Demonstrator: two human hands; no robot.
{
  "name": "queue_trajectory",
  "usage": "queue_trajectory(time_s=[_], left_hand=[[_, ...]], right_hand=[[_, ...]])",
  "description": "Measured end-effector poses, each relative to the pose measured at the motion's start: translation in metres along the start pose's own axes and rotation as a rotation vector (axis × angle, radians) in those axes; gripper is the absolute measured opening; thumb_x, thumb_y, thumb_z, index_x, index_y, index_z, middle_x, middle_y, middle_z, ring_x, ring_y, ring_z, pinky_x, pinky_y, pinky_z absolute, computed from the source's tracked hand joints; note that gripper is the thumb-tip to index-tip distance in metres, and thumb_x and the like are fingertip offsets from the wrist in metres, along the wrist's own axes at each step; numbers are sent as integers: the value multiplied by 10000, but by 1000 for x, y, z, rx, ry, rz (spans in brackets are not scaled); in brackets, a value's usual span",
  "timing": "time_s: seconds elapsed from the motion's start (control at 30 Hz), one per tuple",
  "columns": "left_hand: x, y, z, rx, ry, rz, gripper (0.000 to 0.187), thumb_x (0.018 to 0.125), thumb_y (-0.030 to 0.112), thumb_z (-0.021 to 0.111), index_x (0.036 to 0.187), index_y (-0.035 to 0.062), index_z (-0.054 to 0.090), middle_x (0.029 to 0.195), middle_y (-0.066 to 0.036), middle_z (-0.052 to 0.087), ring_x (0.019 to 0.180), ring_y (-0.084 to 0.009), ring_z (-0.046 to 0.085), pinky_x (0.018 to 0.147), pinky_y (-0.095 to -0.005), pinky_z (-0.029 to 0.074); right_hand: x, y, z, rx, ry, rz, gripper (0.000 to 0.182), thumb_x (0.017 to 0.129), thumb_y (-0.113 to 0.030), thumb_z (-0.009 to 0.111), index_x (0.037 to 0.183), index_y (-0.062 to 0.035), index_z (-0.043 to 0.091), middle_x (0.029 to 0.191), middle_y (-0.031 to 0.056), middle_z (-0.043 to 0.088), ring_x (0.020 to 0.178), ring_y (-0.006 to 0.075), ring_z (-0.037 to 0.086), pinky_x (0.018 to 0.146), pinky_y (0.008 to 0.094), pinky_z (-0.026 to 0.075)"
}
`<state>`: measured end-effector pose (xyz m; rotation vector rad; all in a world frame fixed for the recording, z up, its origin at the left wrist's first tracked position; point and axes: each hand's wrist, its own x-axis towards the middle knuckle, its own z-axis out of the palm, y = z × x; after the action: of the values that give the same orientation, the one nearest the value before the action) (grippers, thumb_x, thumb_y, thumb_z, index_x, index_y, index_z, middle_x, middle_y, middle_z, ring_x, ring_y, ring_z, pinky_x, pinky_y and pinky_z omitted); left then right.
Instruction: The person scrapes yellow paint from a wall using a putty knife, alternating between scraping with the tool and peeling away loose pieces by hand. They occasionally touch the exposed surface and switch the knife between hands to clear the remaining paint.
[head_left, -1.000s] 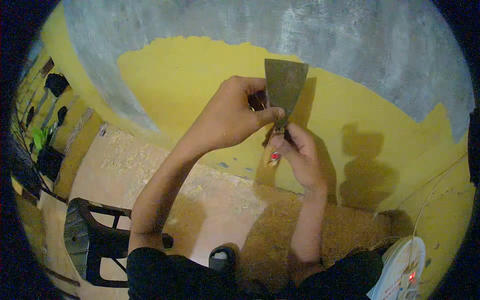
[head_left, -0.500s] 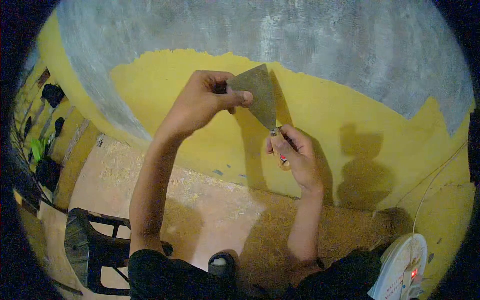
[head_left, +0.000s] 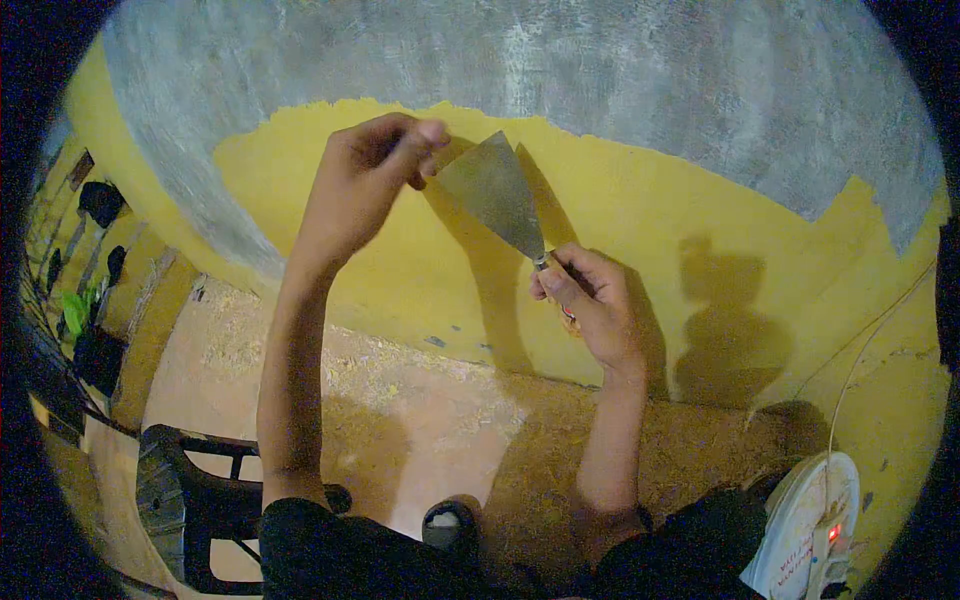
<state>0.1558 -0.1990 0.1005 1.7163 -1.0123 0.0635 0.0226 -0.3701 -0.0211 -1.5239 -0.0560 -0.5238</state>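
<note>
A putty knife (head_left: 495, 195) with a broad triangular metal blade points up and to the left in front of the wall. My right hand (head_left: 592, 300) is wrapped round its wooden handle. Just left of the blade's upper edge is my left hand (head_left: 375, 180), its fingers curled with the thumb raised against them; whether anything small is between them is hidden. Behind both hands stands the wall, yellow low down (head_left: 400, 290) and grey above (head_left: 600, 70), with a ragged line where the two colours meet.
A black stool (head_left: 195, 510) stands at lower left. At lower right is a white bucket (head_left: 800, 535) with a small red light and a cable (head_left: 850, 390). Yellow flakes lie on the floor (head_left: 350, 350) along the wall. Plants (head_left: 75, 312) are at far left.
My left hand has come off the blade and moved slightly left, with its fingers curling. The blade has shifted a little to the left, still held by my right hand.
</note>
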Motion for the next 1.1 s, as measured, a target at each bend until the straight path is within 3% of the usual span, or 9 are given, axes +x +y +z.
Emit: queue_trajectory(time_s=[0.07,0.13,0.23,0.37,0.5,0.67,0.77,0.9,1.1], left_hand=[[-6,7,13,98,26,102,330,793,287,652,963,8,607,729,-26,605,685,-148,574,669,-243,454],[-13,12,21,578,148,341,536,635,358,774,987,4,579,731,-40,604,646,-163,566,651,-268,465],[-16,11,36,752,130,357,674,495,379,839,976,1,556,690,-54,586,608,-164,553,594,-297,465],[-10,8,28,631,-11,174,496,599,321,803,843,-26,547,622,-67,537,580,-115,504,542,-291,436],[-7,9,20,555,-27,259,401,666,287,768,774,-31,547,608,-60,529,573,-92,488,525,-269,420],[-6,-2,16,348,-54,188,303,871,240,566,747,-35,543,576,-37,514,542,-78,477,506,-256,412],[-4,-3,11,376,-6,177,328,917,246,487,765,-40,541,578,-34,514,534,-74,473,496,-261,412],[1,-13,6,262,174,312,335,946,263,421,813,-16,547,614,-29,509,578,-93,485,556,-248,413],[-19,-12,21,0,66,261,280,886,271,528,950,-2,546,809,-78,575,758,-142,546,680,-284,440]], right_hand=[[0,0,1,7,-6,9,222,816,-265,631,817,-46,596,663,-49,521,587,30,427,520,193,343],[0,-1,3,-75,8,16,235,803,-245,646,840,-20,591,664,-34,519,628,47,435,566,209,362],[-6,-15,10,-198,28,1,252,791,-237,658,843,0,588,665,-29,514,642,55,436,574,219,373],[-6,-13,8,-176,16,-21,246,784,-225,666,837,5,592,673,-25,525,651,59,453,586,225,386],[-9,-13,2,-134,55,-41,239,774,-205,676,840,12,602,682,-20,545,646,56,466,592,220,395],[-9,-23,-2,-189,36,-37,234,762,-195,691,825,16,612,689,-8,570,644,54,476,588,215,400],[-9,-18,3,-96,-12,10,264,757,-205,700,877,9,603,699,-3,577,642,63,488,594,220,408],[-10,-24,12,-85,70,-19,329,778,-230,680,981,-2,559,756,4,568,682,86,504,638,230,420],[-8,-18,24,-222,158,-212,282,815,-180,619,1008,3,523,858,70,545,767,166,521,697,281,430]])
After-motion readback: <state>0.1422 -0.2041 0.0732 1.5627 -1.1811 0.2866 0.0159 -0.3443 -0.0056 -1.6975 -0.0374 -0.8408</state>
